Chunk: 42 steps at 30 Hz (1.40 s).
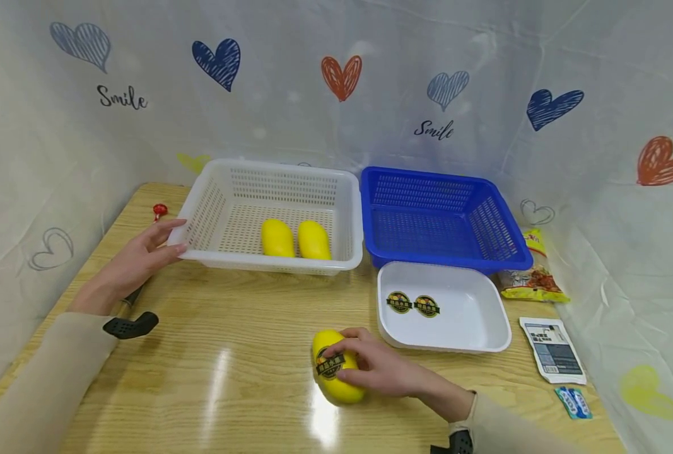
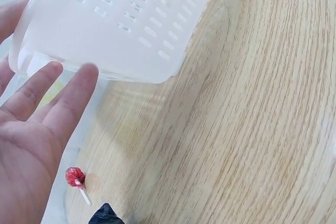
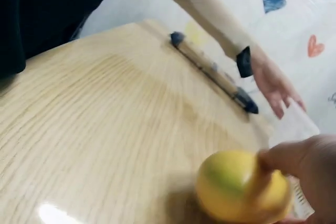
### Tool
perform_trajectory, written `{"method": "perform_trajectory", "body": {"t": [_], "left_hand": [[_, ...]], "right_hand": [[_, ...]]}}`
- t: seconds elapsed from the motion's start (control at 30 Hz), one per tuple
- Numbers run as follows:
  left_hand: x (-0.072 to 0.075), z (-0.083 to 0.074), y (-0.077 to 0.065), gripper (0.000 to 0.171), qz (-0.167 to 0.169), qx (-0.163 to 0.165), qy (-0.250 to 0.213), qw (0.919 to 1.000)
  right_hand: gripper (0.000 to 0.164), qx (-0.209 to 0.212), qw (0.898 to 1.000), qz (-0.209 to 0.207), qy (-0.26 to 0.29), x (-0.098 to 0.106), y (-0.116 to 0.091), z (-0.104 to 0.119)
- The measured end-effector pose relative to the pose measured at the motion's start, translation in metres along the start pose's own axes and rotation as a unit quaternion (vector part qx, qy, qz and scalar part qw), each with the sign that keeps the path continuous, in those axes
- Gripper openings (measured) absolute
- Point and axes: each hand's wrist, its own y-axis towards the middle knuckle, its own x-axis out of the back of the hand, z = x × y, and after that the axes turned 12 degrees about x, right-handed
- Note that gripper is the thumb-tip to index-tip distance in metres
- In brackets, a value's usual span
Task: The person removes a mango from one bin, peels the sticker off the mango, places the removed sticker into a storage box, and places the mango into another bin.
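Observation:
A yellow mango [image 1: 344, 391] lies on the table, in front of the white tray. A dark round sticker [image 1: 329, 364] is on its upper side. My right hand [image 1: 378, 366] holds this mango, thumb and fingers beside and over the sticker; the right wrist view shows the mango [image 3: 231, 187] blurred. At the far left, my left hand [image 1: 132, 261] grips the rim of a white perforated basket [image 1: 274, 261] near its front left corner. Inside that basket lie two more mangoes, a left one [image 1: 277, 238] and a right one [image 1: 314, 240].
A blue basket [image 1: 450, 260] stands right of the white one. Before it, a white tray [image 1: 484, 321] holds two matching stickers [image 1: 412, 304]. Packets [image 1: 553, 350] lie at right. A lollipop [image 2: 75, 176] and a long brown dark-ended object [image 3: 210, 72] lie at left.

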Motion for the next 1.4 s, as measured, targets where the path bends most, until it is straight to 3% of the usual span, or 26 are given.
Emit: {"method": "perform_trajectory", "body": {"t": [0.1,0.23,0.47,0.87,0.97,1.03,1.07,1.1,1.2,1.23,1.27,1.3,1.33,1.4], "left_hand": [[0.001,0.001,0.001,0.062,0.002,-0.002,-0.006,1.0],[0.003,0.003,0.002,0.061,-0.002,-0.009,-0.003,1.0],[0.003,0.002,0.0,0.062,-0.013,-0.007,0.036,0.9992],[0.003,-0.004,0.001,0.063,-0.015,-0.002,0.06,0.9981],[0.002,-0.01,-0.003,0.067,-0.036,-0.002,0.101,0.9943],[-0.002,-0.017,-0.008,0.068,-0.073,-0.039,0.137,0.9871],[-0.006,-0.021,-0.011,0.066,-0.102,-0.072,0.164,0.9786],[-0.012,-0.026,-0.015,0.063,-0.137,-0.117,0.191,0.9649],[-0.044,-0.039,-0.028,0.052,-0.237,-0.252,0.252,0.9036],[-0.058,-0.043,-0.034,0.05,-0.253,-0.281,0.266,0.8867],[-0.075,-0.046,-0.038,0.048,-0.256,-0.307,0.272,0.8755],[-0.092,-0.049,-0.043,0.047,-0.244,-0.319,0.271,0.8747],[-0.11,-0.049,-0.047,0.047,-0.217,-0.319,0.264,0.8838],[-0.145,-0.046,-0.052,0.05,-0.145,-0.305,0.235,0.9115]], "right_hand": [[0.032,-0.007,0.999,-0.031,-0.001,-0.011,0.006,-0.01],[0.036,-0.019,0.996,-0.077,0.041,-0.018,0.02,-0.017],[0.039,-0.042,0.986,-0.129,0.094,-0.028,0.042,-0.021],[0.039,-0.035,0.992,-0.12,0.003,-0.024,0.046,-0.024],[0.038,-0.025,0.992,-0.126,-0.01,-0.023,0.046,-0.024],[0.037,-0.012,0.991,-0.13,-0.024,-0.023,0.046,-0.023],[0.037,-0.006,0.99,-0.134,-0.033,-0.022,0.045,-0.023],[0.037,-0.002,0.99,-0.134,-0.046,-0.021,0.045,-0.022],[0.04,0.009,0.987,-0.137,-0.083,-0.016,0.042,-0.018],[0.042,0.012,0.986,-0.138,-0.094,-0.013,0.041,-0.016],[0.043,0.015,0.985,-0.138,-0.104,-0.01,0.04,-0.014],[0.046,0.017,0.984,-0.138,-0.112,-0.007,0.039,-0.012],[0.047,0.02,0.983,-0.139,-0.117,-0.003,0.038,-0.01],[0.048,0.027,0.982,-0.139,-0.123,0.005,0.037,-0.006]]}}
